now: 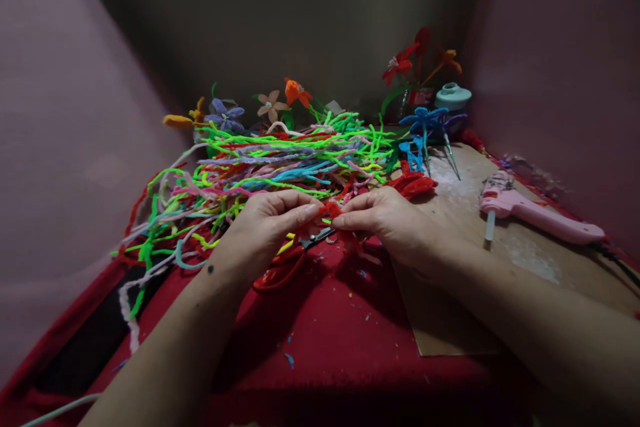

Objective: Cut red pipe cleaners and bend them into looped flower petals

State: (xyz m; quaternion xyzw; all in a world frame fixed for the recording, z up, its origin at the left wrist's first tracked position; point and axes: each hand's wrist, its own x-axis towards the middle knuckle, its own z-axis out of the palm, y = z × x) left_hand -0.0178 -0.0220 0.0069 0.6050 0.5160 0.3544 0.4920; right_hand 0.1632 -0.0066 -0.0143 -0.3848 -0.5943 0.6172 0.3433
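A red counter point(320, 347) fills the dim foreground. Above its middle, the left hand point(265, 217) and right hand point(395, 223) pinch a red piece point(331, 209) with narrowed fingers; it lies between them, neither hand nearer, its long axis hard to tell. Scissors point(316, 237) lie just below, stems point(290, 153) toward the far edge, a glue gun point(545, 215) near the right edge.

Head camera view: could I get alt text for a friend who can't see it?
A person's left hand and right hand pinch a fuzzy red piece over a red cloth, where red-handled scissors lie. Behind is a heap of colorful fuzzy stems, with fuzzy flowers beyond; a pink glue gun lies on a brown board to the right.
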